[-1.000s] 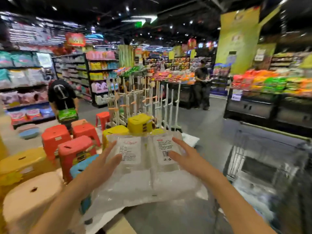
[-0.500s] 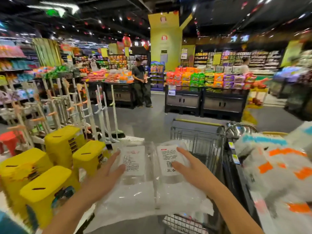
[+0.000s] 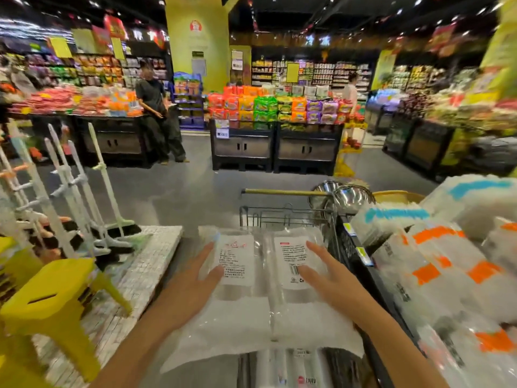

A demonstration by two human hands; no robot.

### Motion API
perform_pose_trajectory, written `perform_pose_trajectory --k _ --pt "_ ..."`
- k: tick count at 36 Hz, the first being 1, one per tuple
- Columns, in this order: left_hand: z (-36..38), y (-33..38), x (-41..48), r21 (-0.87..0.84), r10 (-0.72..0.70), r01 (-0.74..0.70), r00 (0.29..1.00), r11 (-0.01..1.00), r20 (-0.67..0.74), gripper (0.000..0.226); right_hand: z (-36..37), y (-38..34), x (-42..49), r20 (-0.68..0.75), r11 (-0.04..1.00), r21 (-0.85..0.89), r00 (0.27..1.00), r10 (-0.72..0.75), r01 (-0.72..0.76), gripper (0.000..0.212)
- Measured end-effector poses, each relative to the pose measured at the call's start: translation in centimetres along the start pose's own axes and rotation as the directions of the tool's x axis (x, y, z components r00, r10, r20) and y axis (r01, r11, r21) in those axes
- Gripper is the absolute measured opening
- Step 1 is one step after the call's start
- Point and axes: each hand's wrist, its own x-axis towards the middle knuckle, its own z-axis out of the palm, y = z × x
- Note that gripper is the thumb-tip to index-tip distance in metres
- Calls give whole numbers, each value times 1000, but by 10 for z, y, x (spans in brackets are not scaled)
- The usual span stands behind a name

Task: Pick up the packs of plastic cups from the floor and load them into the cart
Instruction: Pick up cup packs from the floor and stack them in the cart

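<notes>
Head view: both hands carry the packs of plastic cups (image 3: 265, 289), two clear sleeves side by side with white labels up. Left hand (image 3: 193, 287) is pressed flat on the left pack, fingers spread; right hand (image 3: 327, 278) likewise on the right pack, so the bundle is clamped between palms rather than held in a closed fist. Versus a second ago the view has swung right: stools filled the left then, only one yellow stool (image 3: 53, 303) is close now. The cart (image 3: 285, 212) was off to the right; now it sits dead ahead, packs over its basket. Hand placement is unchanged. More wrapped goods (image 3: 436, 264) pile up on the right. Judgement: carry done, lowering and release into the cart comes next; more packs already lie below near the frame bottom.
</notes>
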Motion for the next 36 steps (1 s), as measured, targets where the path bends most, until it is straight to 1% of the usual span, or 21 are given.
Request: perform_pose_trajectory --k 3,8,12,16,20,23,25,28,29,31,36 --pt "7 0 36 -23 1 1 996 1000 91 56 -9 13 22 -60 999 -45 998 25 -28 64" --pt "33 0 96 -69 50 -41 990 997 130 56 -24 37 59 -110 996 -44 991 71 -76 66" --pt "60 -12 141 -91 30 -15 985 996 168 58 -33 64 88 -126 995 -9 987 99 -101 65" --pt "97 -21 190 -102 15 6 979 995 202 59 -45 104 137 -102 992 33 987 125 -122 63" --pt "136 -38 238 -62 -25 38 980 997 197 59 -46 157 193 -60 987 87 988 142 -136 66" --pt "165 -63 270 -63 -72 89 970 994 233 61 -39 196 227 -22 978 111 984 178 -175 67" --pt "184 -83 290 -64 -104 124 961 990 257 63 -30 221 247 -21 974 113 980 198 -195 67" --pt "215 -118 319 -30 -144 158 950 987 278 64 -11 266 273 -19 967 76 969 244 -242 68" --pt "225 -129 327 -23 -174 189 943 982 284 64 -3 282 281 -17 965 59 966 258 -256 69" --pt "246 -152 341 -30 -234 252 934 967 271 63 13 307 294 -24 954 35 954 298 -297 70" --pt "298 -236 371 -29 -263 279 932 960 251 62 61 370 321 -16 927 8 927 375 -375 67"
